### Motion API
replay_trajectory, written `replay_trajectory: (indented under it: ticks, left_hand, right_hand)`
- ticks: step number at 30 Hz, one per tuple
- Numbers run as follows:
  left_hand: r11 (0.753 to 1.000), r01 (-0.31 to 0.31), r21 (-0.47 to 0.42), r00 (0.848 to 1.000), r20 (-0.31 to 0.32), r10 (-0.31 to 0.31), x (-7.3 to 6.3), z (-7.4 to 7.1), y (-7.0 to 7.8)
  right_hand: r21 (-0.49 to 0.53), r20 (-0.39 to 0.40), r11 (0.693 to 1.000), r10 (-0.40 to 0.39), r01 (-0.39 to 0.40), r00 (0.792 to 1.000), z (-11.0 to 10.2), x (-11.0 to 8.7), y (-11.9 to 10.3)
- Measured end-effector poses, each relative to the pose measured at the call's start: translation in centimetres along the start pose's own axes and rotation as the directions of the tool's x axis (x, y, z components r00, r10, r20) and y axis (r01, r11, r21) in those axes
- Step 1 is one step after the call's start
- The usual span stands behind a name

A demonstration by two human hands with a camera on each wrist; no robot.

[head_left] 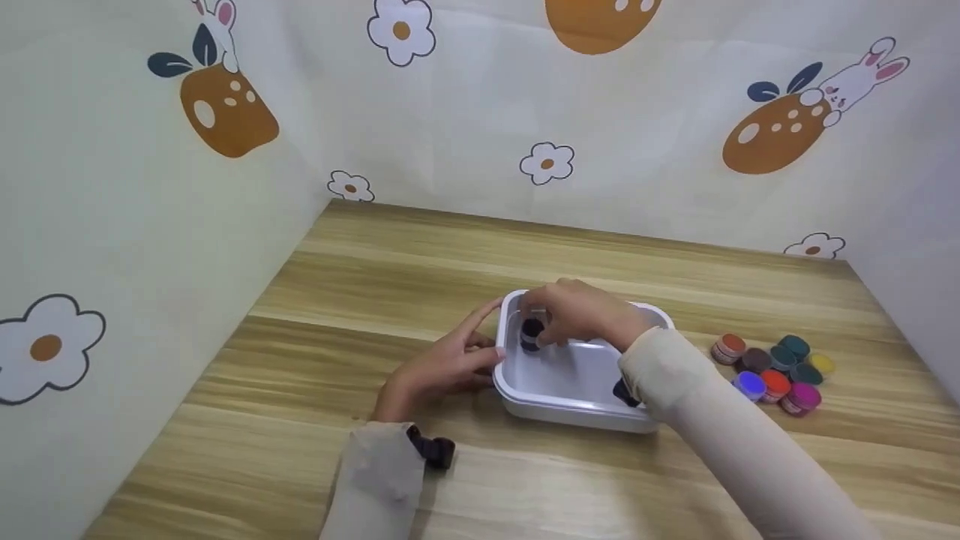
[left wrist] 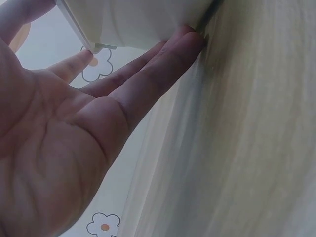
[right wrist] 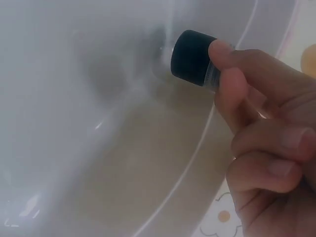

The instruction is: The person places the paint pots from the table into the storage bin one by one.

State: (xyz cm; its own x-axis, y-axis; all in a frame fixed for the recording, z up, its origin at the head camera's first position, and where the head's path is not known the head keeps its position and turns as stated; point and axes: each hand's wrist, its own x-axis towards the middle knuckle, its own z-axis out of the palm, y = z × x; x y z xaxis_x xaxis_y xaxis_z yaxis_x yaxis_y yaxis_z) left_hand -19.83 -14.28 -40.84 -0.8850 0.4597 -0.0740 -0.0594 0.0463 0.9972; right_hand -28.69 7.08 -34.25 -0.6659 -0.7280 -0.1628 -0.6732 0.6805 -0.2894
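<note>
A white rectangular container (head_left: 577, 411) with a raised rim stands on the wooden table. My right hand (head_left: 585, 311) reaches down into its left part. Between thumb and forefinger it pinches a small jar (right wrist: 192, 57) with a dark content or lid and a clear band, tilted on its side in the right wrist view. My left hand (head_left: 446, 361) rests against the container's left side, thumb at the rim. In the left wrist view its fingers (left wrist: 148, 81) stretch out straight, their tips at the container's wall, low near the table.
Right of the container stand several small paint jars in a cluster, among them an orange jar (head_left: 728, 349), a blue jar (head_left: 749, 386), a magenta jar (head_left: 801, 399) and a yellow jar (head_left: 822, 365). Patterned cloth walls (head_left: 465, 112) enclose the wooden table (head_left: 300, 360) at the back and sides.
</note>
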Motion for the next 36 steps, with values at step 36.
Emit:
replay_trajectory:
  ticks: [36]
  left_hand:
    - [1.0, 0.003, 0.015, 1.0, -0.012, -0.003, -0.1, 0.1, 0.1]
  right_hand:
    - [0.236, -0.407, 0.968, 0.183, -0.09, 0.895, -5.7, -14.6, 6.8]
